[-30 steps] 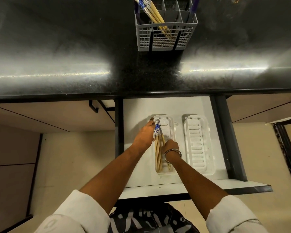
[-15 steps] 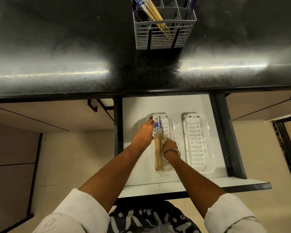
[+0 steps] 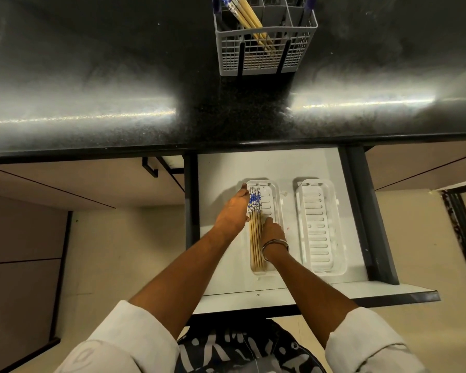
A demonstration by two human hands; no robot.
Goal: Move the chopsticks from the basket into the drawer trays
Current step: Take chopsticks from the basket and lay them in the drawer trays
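**Chopsticks squared up in the left tray, more waiting in the basket**

Black countertop (image 3: 92,76) fills the upper view, and below its front edge the white drawer (image 3: 221,173) stands pulled open. Take the left tray (image 3: 273,200) as your landmark.

Left of it, your left hand (image 3: 233,214) lies flat along the tray's left wall, fingers extended and loosely together, gripping nothing; its side presses against the bundle. Inside the tray, along its left half, the placed chopsticks (image 3: 255,232) lie side by side, blue-patterned ends away from you, plain tips toward you, their long axis running front to back with the tray. Just right of the bundle your right hand (image 3: 273,231) rests in the tray, fingers curled, one fingertip touching the sticks; whether it pinches any I cannot tell. Further right, the right tray (image 3: 320,227) sits bare.

Well behind the left tray, up on the counter, the grey basket (image 3: 265,41) holds the remaining chopsticks (image 3: 246,14), leaning up and left. They stand straight ahead of both hands; your right hand looks marginally nearer, and you should reach forward for their raised patterned ends.
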